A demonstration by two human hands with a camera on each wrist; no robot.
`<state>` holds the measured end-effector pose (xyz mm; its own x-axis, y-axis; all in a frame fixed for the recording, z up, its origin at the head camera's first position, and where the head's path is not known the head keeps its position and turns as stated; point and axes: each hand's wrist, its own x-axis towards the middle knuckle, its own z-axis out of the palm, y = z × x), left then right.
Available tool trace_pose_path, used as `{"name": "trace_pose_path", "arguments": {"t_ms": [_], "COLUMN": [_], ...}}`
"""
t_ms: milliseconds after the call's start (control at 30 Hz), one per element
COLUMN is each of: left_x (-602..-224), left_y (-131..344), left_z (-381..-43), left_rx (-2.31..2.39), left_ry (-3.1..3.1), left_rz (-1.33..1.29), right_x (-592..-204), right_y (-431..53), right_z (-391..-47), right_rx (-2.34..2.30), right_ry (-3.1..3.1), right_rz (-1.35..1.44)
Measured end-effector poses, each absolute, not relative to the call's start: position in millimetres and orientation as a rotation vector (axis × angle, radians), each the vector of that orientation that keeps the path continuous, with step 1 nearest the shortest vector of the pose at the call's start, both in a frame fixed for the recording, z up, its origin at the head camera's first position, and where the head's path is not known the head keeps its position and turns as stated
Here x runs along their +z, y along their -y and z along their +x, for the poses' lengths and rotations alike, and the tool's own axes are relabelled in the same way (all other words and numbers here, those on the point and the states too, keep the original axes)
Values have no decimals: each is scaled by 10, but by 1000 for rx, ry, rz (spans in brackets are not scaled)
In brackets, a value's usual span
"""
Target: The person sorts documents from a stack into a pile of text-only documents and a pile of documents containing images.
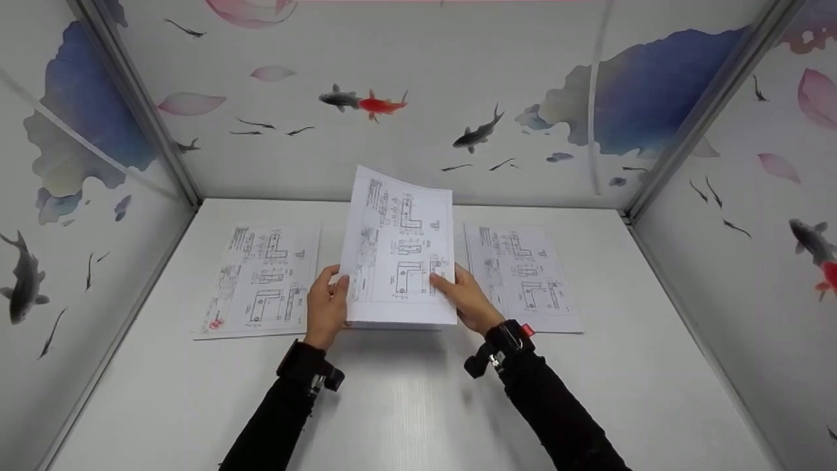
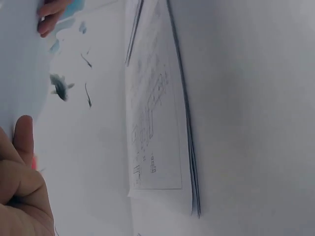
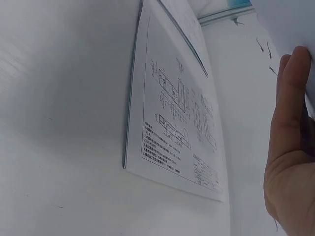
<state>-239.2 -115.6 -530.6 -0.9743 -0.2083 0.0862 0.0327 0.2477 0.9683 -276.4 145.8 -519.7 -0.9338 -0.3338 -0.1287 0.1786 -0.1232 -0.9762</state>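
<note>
A white drawing sheet (image 1: 399, 248), printed with technical part outlines, is raised and tilted above the middle of the table; cannot tell whether it is one sheet or several. My left hand (image 1: 327, 307) grips its left edge. On its lower right edge my right hand (image 1: 474, 301) pinches it, thumb on the printed face. Below, the edge of another paper stack (image 1: 399, 328) peeks out, mostly hidden. To the left lies a drawing stack (image 1: 261, 275) with a red stamp (image 1: 214, 324); a similar right-hand stack (image 1: 529, 281) shows no stamp.
The white table (image 1: 392, 405) is enclosed by a back wall (image 1: 405, 144) and two side walls, all printed with fish and petals. Metal corner posts (image 1: 144, 111) stand at the back. Each sleeve carries a black wrist camera mount (image 1: 304, 363).
</note>
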Motion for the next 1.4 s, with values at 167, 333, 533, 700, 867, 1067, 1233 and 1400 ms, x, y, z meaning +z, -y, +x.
{"name": "trace_pose_path", "arguments": {"t_ms": [167,333,533,700,867,1067,1233,1400], "left_x": [-5288,-5283,-5280,-5299,-5381,-5454,-5475,-5507], "left_y": [1165,1208,1300,1377,1483,1497,1457,1433], "left_z": [-2427,-2382,-2358,-2420,-2485,-2572,-2637,-2651], "left_rx": [-1868,-2029,-2269,-2336,-2413,-2357,-2289,-2218], "left_ry": [2296,2445,2499,2441,2397,2488,2544,2591], "left_rz": [262,212,217,319,379,403,392,371], "right_x": [-5221,-5265,-5347,-5372,-5430,-5486,-5508,-5542], "right_y": [-1435,-1428,-1424,-1412,-1394,-1388,-1394,-1411], "right_z": [-2732,-2728,-2738,-2748,-2737,-2728,-2735,-2718], "right_rx": [-2030,-1985,-1952,-1933,-1852,-1793,-1787,-1740], "right_ry": [-1899,-1967,-2026,-2029,-2074,-2146,-2158,-2198], "right_rz": [-182,-137,-19,50,95,120,132,156]}}
